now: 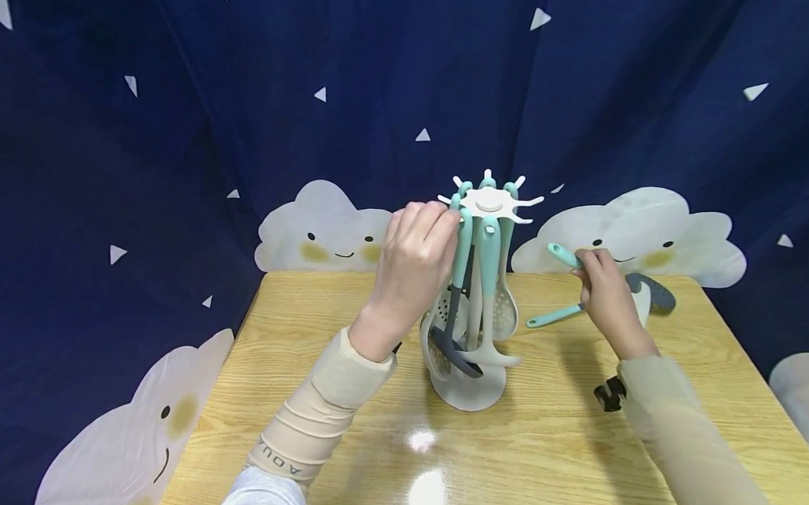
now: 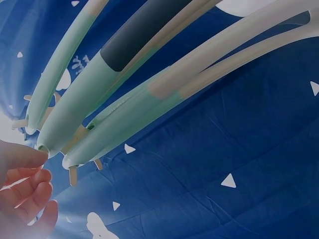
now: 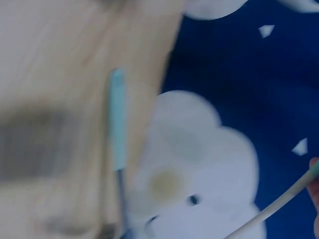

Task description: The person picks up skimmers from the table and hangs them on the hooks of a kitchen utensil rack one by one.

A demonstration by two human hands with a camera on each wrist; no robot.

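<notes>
Kitchen utensils with turquoise handles hang from a white rotary rack (image 1: 489, 204), among them a dark utensil (image 1: 450, 309), a pale ladle (image 1: 488, 342) and a pale slotted spoon (image 1: 505, 313). My left hand (image 1: 418, 249) is at the rack's left side; its thumb is right at the dark utensil's handle end (image 2: 45, 144), and I cannot tell whether it pinches anything. Right of the rack, my right hand (image 1: 606, 296) grips the turquoise handle (image 1: 563, 254) of a pale-necked utensil. The pale neck (image 3: 279, 201) shows in the right wrist view; the hand partly hides its head.
A dark-headed utensil with a turquoise handle (image 1: 553, 316) lies on the wooden table (image 1: 537, 477), below and beyond my right hand. The rack stands on a round pale base (image 1: 468, 392). Behind the table hangs a dark blue curtain (image 1: 389, 51) with clouds and white triangles.
</notes>
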